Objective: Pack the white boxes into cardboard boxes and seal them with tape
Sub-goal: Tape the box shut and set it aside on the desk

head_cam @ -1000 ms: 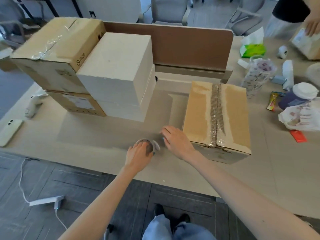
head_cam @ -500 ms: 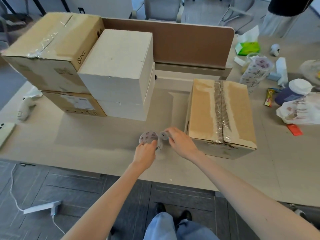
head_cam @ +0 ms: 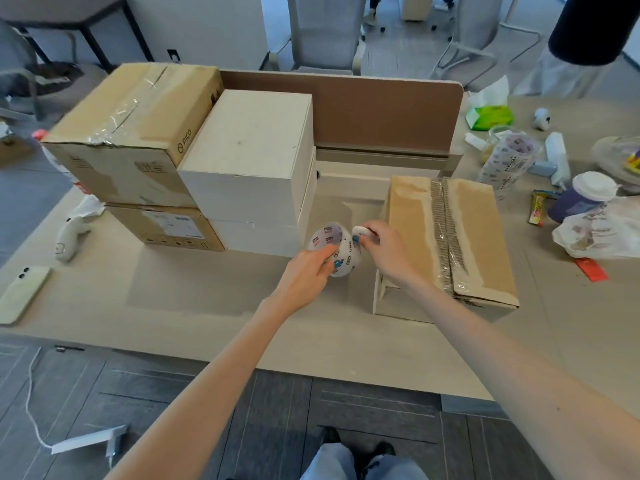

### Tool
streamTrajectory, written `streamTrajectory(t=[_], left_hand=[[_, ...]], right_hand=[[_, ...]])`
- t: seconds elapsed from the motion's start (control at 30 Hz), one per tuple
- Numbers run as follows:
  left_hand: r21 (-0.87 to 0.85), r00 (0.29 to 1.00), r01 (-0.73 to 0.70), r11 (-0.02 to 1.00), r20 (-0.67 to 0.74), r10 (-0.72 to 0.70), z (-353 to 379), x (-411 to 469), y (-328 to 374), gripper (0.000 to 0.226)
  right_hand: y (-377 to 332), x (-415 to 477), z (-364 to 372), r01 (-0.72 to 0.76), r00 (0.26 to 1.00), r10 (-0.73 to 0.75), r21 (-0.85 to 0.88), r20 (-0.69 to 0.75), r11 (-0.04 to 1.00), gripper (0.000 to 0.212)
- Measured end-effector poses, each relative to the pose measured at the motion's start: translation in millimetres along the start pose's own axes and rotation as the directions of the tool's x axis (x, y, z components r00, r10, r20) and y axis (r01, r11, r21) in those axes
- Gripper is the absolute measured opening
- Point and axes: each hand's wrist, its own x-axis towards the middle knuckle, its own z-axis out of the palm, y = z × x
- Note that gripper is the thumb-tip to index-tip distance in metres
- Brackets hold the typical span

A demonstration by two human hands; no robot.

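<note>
My left hand (head_cam: 306,270) grips a roll of printed clear tape (head_cam: 333,249) lifted off the table. My right hand (head_cam: 382,252) pinches a small white object (head_cam: 361,231) at the roll's right edge; what it is I cannot tell. Just right of my hands lies a closed cardboard box (head_cam: 446,237) with tape along its top seam. Two white boxes (head_cam: 249,157) are stacked at centre left, beside two stacked cardboard boxes (head_cam: 135,129), the upper one taped.
A phone (head_cam: 24,292) and a white controller (head_cam: 69,233) lie at the table's left. At the right are a second tape roll (head_cam: 509,164), a lidded cup (head_cam: 581,199), a plastic bag (head_cam: 599,233), tissues (head_cam: 488,114) and a snack bar (head_cam: 536,211). A brown divider (head_cam: 381,112) stands behind.
The tape roll has come up off the table in my left hand. My right hand has moved from the table by the cardboard box to the roll's edge.
</note>
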Motion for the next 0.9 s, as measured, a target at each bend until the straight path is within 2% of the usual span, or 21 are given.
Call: streamTrajectory(t=[0.1,0.27,0.47,0.57,0.63,0.7,0.83,0.9], left_hand=[[-0.05,1.0,-0.026,0.998,0.008,0.026,-3.0,11.3,7.8,0.02],[-0.088,0.996,-0.049,0.995,0.072,0.055,-3.6,39.0,38.2,0.035],[-0.042,0.994,-0.092,0.995,0.061,0.094,3.5,79.0,101.1,0.017],[0.029,0.999,0.006,1.0,0.044,-0.007,11.0,100.2,122.5,0.022],[0.036,0.995,0.1,0.994,-0.019,-0.099,15.4,114.5,135.3,0.029],[0.036,0.987,0.135,0.99,-0.09,-0.132,21.6,132.3,154.3,0.036],[0.042,0.955,0.237,0.971,-0.194,-0.225,42.7,159.2,179.4,0.045],[0.037,0.926,0.331,0.943,-0.207,-0.317,56.4,164.9,185.7,0.052]], right_hand=[[-2.3,2.3,-14.4,0.015,0.999,-0.014,0.014,-0.044,1.0,0.01],[2.5,0.1,-51.6,0.065,0.994,-0.076,-0.14,-0.074,0.988,0.011],[14.0,12.4,-107.4,0.035,0.982,-0.069,-0.193,-0.175,0.981,0.017],[16.5,21.8,-141.7,0.028,0.974,-0.061,-0.151,-0.218,0.988,0.017],[11.3,30.0,-169.0,0.092,0.968,-0.122,-0.141,-0.218,0.986,0.015],[8.2,46.1,-196.6,0.146,0.957,-0.176,-0.142,-0.23,0.979,0.017],[24.5,70.8,-233.5,0.193,0.971,-0.214,-0.183,-0.103,0.964,0.016],[33.8,81.2,-248.9,0.21,0.972,-0.224,-0.176,-0.064,0.962,0.016]])
